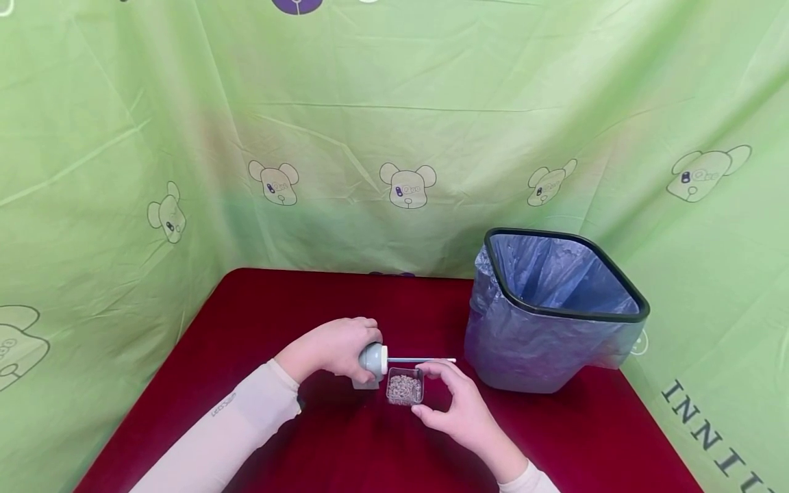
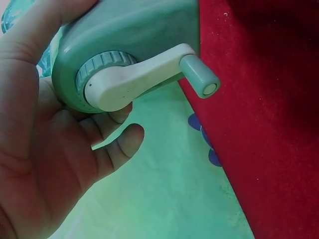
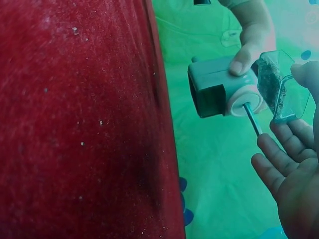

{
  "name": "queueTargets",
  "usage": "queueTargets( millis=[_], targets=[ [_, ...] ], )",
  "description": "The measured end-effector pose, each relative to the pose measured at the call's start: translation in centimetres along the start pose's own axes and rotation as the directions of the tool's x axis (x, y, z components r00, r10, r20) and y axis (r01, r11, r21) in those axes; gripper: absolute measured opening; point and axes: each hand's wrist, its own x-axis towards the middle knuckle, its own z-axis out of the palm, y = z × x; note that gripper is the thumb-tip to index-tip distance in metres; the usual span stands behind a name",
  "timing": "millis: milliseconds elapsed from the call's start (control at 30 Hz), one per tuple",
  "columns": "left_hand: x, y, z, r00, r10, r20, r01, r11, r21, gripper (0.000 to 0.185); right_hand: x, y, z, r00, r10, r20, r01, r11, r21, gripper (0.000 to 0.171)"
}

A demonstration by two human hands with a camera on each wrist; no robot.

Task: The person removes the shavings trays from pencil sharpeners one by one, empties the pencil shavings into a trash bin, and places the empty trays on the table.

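The left hand (image 1: 333,350) grips the sharpener (image 1: 372,361) while the right hand (image 1: 459,411) pinches its shavings tray (image 1: 405,388), apparently mid-removal; next comes tipping it into the bin (image 1: 555,308) beyond.

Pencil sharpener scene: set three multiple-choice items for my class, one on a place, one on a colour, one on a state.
1. Where is the bin? A) right of the hands B) left of them C) on the floor
2. What colour is the tablecloth? A) blue B) red C) white
3. What does the left hand do? A) lies flat B) grips the sharpener C) holds the shavings tray

Answers: 1 A, it stands on the table's right. 2 B, dark red cloth. 3 B, fingers wrap its body; the right hand holds the tray.
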Motion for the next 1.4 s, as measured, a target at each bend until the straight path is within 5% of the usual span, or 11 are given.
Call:
queueTargets(
  millis=[1400],
  targets=[
    [0.6,0.0,2.0,0.999,-0.008,0.032,0.008,1.0,-0.002,0.045,0.2,-0.2,-0.2,1.0,-0.017,0.013,0.017,1.0,0.019,0.061]
  ],
)
